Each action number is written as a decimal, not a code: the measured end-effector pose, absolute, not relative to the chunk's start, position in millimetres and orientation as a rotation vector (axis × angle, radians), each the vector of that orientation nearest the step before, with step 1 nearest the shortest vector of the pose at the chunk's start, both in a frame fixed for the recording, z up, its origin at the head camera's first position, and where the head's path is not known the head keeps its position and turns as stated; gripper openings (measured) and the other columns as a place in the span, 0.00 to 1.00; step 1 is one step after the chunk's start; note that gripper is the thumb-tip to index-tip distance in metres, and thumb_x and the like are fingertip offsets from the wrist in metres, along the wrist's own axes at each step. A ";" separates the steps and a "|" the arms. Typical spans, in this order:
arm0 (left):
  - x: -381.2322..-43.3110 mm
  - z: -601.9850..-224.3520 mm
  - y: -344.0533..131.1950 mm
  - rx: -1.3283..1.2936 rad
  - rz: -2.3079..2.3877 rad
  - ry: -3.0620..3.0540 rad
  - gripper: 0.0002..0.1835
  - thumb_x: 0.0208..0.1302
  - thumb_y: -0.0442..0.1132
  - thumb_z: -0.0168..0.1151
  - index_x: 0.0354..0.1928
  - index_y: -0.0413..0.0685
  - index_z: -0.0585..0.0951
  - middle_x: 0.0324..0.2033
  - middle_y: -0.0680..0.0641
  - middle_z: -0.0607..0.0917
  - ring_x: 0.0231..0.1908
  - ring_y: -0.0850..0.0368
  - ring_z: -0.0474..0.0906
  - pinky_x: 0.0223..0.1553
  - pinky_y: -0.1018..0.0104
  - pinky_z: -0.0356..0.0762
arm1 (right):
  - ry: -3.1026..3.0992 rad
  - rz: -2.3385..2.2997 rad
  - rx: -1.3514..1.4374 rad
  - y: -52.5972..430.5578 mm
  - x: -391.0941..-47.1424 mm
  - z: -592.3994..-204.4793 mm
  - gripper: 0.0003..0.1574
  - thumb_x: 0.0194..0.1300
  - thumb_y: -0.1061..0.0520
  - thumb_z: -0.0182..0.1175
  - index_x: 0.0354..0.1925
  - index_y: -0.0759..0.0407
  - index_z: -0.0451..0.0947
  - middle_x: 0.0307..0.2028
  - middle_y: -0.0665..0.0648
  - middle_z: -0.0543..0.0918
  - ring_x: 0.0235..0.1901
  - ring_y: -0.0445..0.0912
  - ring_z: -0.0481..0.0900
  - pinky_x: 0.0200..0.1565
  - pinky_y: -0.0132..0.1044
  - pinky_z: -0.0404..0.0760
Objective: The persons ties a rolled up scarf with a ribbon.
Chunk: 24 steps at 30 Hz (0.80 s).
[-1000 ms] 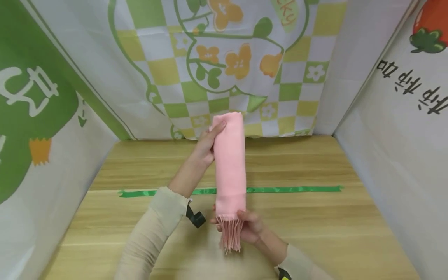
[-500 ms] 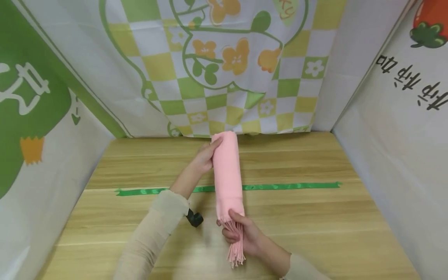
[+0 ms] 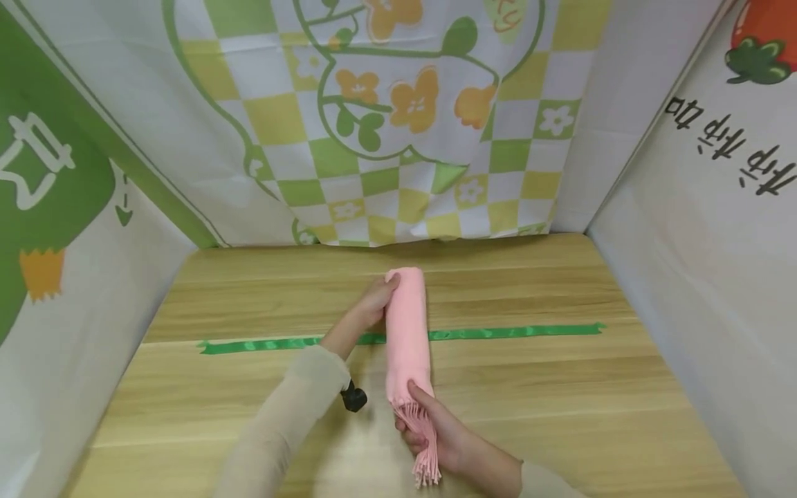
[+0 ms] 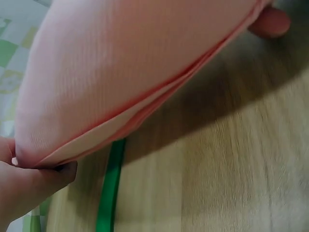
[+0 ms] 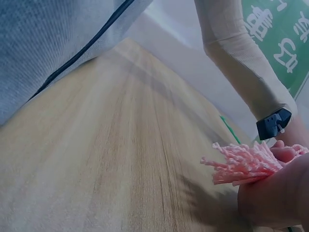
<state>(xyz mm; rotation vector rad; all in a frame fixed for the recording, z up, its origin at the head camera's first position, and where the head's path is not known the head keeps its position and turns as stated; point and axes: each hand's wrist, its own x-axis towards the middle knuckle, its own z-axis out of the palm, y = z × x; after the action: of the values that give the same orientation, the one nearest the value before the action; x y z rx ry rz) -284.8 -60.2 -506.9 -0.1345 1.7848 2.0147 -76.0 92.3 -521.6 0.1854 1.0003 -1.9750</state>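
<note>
Pink cloth: is stretching, folded long, from the left hand to the right hand, over the table.
Left hand: is gripping the far end, thumb lying on top.
Right hand: is grasping the near end, fringe trailing past it.
Green ribbon: is crossing beneath the cloth, between the hands.
Black device: is sitting by the left wrist.

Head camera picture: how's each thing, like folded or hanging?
Pink fringed cloth: folded, held above the light wooden table.
Shiny green ribbon: lying straight, partly hidden by the cloth.
Green-checked fabric backdrop: hanging.
Left hand: gripping the cloth's far end.
Right hand: gripping its fringed end.
</note>
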 end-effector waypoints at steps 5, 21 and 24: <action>-287.8 -514.3 -61.3 -0.060 1.925 1.870 0.20 0.81 0.43 0.39 0.57 0.31 0.68 0.28 0.52 0.75 0.28 0.63 0.75 0.32 0.73 0.76 | 1.064 -1.929 0.177 92.8 -76.5 -524.5 0.29 0.74 0.30 0.44 0.32 0.48 0.75 0.21 0.41 0.79 0.13 0.31 0.64 0.18 0.21 0.62; -292.6 -525.7 -75.9 0.094 1.582 2.468 0.25 0.74 0.38 0.55 0.67 0.33 0.65 0.60 0.26 0.75 0.61 0.35 0.74 0.60 0.46 0.76 | 1.128 -1.863 0.047 118.6 -88.0 -524.2 0.35 0.77 0.43 0.45 0.63 0.72 0.63 0.41 0.58 0.87 0.44 0.48 0.86 0.52 0.38 0.83; -290.8 -523.7 -81.2 0.139 1.586 2.422 0.28 0.72 0.38 0.57 0.68 0.33 0.62 0.61 0.26 0.75 0.61 0.35 0.74 0.59 0.47 0.77 | 1.246 -1.841 0.059 131.4 -91.4 -520.0 0.24 0.75 0.50 0.49 0.54 0.70 0.72 0.36 0.56 0.87 0.42 0.47 0.86 0.54 0.42 0.83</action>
<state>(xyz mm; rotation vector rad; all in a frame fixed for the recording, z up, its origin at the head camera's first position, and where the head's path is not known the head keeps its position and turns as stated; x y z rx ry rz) -290.8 -81.2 -523.7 0.1392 2.4224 1.5864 -91.4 131.4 -520.0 0.0592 1.2455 -1.8411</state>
